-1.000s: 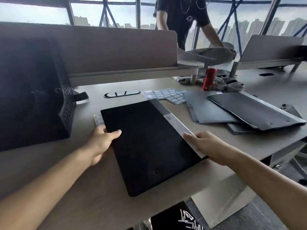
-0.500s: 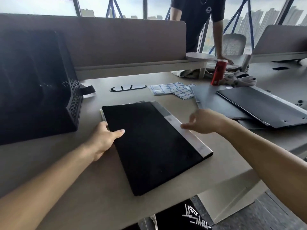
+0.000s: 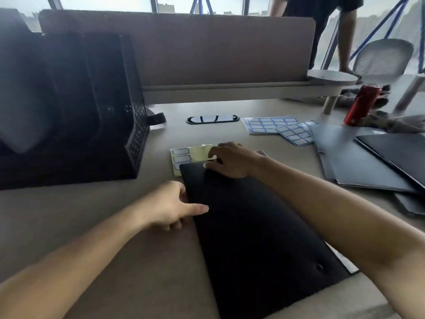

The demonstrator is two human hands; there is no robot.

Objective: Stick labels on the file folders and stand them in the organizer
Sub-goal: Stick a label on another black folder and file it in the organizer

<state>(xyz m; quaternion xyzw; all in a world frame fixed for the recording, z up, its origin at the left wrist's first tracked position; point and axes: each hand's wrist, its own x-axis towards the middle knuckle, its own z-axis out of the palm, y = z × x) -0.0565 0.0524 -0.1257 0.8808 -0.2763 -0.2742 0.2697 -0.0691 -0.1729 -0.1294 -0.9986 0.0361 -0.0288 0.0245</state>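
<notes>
A black file folder [image 3: 253,226] lies flat on the desk in front of me. My left hand [image 3: 170,206] holds its left edge, thumb on top of the cover. My right hand [image 3: 230,161] reaches over the folder's far end to a yellowish label sheet [image 3: 184,155] that sticks out from under it, fingers curled at a white label on the sheet's edge. The black mesh organizer [image 3: 92,107] stands at the left of the desk.
More blue-bordered label sheets [image 3: 276,127] lie behind the folder. A pile of dark folders [image 3: 368,162] sits at the right, a red can [image 3: 361,104] behind it. A desk divider [image 3: 207,47] closes the back; a person stands beyond it.
My right hand left the folder's right edge and moved forward and left to the label sheet at the folder's far end. My left hand stayed on the left edge.
</notes>
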